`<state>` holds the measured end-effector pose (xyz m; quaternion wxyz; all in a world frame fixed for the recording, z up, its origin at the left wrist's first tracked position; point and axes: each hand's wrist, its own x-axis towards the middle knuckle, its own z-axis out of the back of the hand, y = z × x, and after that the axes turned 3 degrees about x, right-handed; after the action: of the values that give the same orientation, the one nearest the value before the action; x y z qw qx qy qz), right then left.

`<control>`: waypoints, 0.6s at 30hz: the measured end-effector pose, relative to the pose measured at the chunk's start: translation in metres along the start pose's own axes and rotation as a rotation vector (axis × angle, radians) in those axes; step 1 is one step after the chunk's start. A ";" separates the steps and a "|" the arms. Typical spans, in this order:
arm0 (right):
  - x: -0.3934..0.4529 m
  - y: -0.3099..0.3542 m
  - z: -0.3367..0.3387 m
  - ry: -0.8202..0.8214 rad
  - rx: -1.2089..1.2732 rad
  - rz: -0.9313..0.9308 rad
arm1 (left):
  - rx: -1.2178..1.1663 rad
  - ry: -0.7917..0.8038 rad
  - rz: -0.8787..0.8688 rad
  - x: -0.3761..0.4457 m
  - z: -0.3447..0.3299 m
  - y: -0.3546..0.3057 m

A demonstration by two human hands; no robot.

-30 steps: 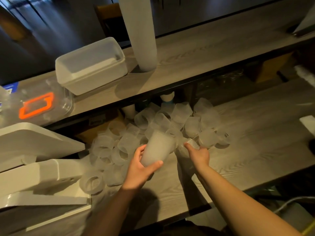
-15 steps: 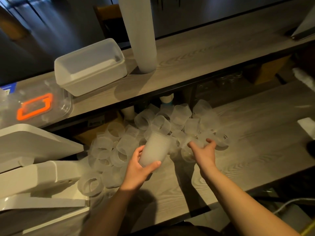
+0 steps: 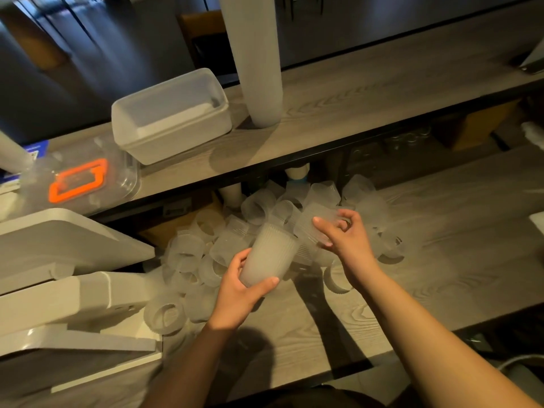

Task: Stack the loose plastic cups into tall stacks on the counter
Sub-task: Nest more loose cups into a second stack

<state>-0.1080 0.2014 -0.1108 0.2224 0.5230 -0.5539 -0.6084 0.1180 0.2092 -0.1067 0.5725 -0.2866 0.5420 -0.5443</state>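
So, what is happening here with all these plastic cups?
A person is stacking frosted plastic cups. The left hand grips a short stack of cups, and the right hand holds one loose cup beside its top, not yet nested. Many loose cups lie in a heap on the wooden counter. One tall finished stack stands on the upper shelf.

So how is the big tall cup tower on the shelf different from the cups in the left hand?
The tall stack stands by itself on the upper shelf; the short stack is tilted and gripped by the left hand. The tall stack rises out of view; the short stack fits one hand. Both are frosted, ribbed plastic.
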 end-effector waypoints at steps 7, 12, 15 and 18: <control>-0.002 0.008 -0.011 0.101 -0.216 0.144 | 0.100 0.001 -0.039 -0.006 0.009 0.000; -0.004 0.012 -0.016 0.180 -0.384 0.225 | 0.111 0.009 -0.049 -0.010 0.009 0.001; -0.006 0.014 -0.021 0.218 -0.401 0.239 | 0.105 0.001 -0.043 -0.012 0.010 0.001; -0.007 0.015 -0.024 0.222 -0.388 0.254 | 0.108 -0.008 -0.041 -0.014 0.011 0.002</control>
<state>-0.0889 0.1922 -0.0908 0.4526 0.4605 -0.4604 -0.6092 0.1313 0.2196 -0.1015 0.5780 -0.2685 0.5036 -0.5833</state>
